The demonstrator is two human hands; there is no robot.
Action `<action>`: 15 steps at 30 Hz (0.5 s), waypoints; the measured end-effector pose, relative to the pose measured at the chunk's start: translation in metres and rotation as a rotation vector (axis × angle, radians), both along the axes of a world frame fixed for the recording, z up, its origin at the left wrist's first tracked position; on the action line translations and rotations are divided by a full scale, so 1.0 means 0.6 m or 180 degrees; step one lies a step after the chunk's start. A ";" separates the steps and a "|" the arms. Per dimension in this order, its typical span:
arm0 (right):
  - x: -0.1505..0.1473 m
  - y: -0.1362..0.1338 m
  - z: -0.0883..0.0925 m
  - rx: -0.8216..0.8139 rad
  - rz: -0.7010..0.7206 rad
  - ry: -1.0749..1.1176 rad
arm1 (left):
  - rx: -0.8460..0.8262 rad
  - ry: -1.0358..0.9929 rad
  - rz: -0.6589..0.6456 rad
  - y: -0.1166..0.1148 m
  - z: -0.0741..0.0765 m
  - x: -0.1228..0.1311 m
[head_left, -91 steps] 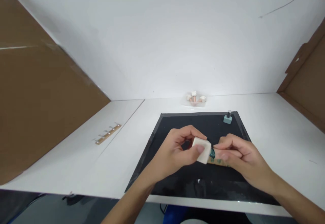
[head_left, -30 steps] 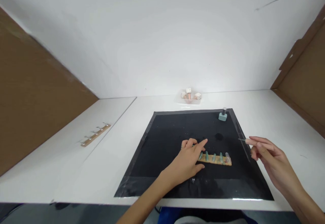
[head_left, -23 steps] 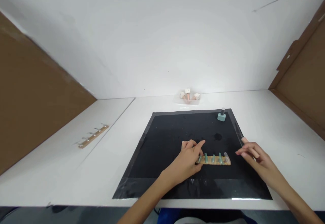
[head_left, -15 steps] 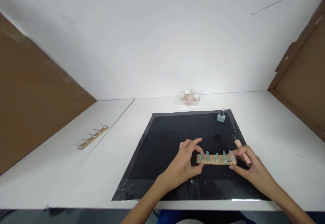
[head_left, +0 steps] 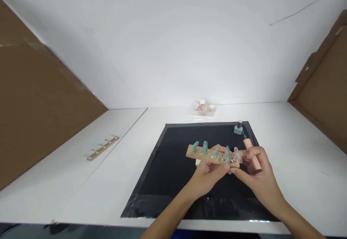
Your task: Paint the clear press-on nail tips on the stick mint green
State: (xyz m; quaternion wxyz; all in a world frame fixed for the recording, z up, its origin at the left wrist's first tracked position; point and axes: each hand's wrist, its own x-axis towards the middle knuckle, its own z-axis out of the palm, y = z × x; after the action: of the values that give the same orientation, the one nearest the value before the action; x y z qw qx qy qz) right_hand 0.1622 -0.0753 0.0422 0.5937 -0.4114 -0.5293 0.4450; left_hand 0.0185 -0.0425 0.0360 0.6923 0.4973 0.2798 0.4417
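Note:
A wooden strip (head_left: pixel 199 154) carrying several green nail tips and a clear one (head_left: pixel 238 155) at its right end is raised above the black mat. My left hand (head_left: pixel 207 177) grips the strip from below, thumb on its front edge near the right part. My right hand (head_left: pixel 258 170) is closed around a pink-handled brush (head_left: pixel 252 154), its bristles pointing up and away; the thumb and a finger of that hand also touch the strip's right end. Behind the brush a green polish bottle (head_left: pixel 238 129) with a dark cap stands on the mat. Something white shows partly under the strip.
The black mat (head_left: pixel 173 141) lies on the white table (head_left: pixel 81 195). Against the back wall is a clear tray (head_left: pixel 202 113) with white and pink pieces. Another wooden strip (head_left: pixel 101 149) with metal clips rests at the left. Brown cardboard panels stand on both sides.
The strip has been raised and tilted, its left end now higher. My left hand has shifted from the strip's left end toward its right part. My right hand moved slightly left with the brush.

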 end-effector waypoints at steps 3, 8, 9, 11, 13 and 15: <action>0.000 0.010 0.002 -0.0198 0.0235 -0.0272 | -0.0093 0.0018 -0.0080 0.007 0.001 -0.003; 0.007 0.033 0.006 -0.0383 0.0453 -0.0798 | -0.0495 0.0034 0.0195 0.019 0.005 -0.003; 0.013 0.040 0.010 -0.0382 0.0565 -0.0828 | -0.0582 0.0004 0.0271 0.023 0.007 -0.004; 0.028 0.057 0.022 -0.0400 0.0748 -0.0840 | -0.0766 -0.0114 0.0404 0.033 0.010 -0.009; 0.044 0.073 0.037 -0.0454 0.0684 -0.0655 | -0.0929 -0.0227 0.0456 0.043 0.008 -0.018; 0.055 0.086 0.049 -0.0476 0.0604 -0.0329 | -0.1050 -0.0244 0.0337 0.052 0.002 -0.026</action>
State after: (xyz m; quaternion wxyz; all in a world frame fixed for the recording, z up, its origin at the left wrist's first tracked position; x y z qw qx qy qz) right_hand 0.1951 -0.0235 0.0713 0.4886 -0.4249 -0.5611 0.5157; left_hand 0.0031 -0.0116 0.0372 0.7504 0.3443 0.3478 0.4443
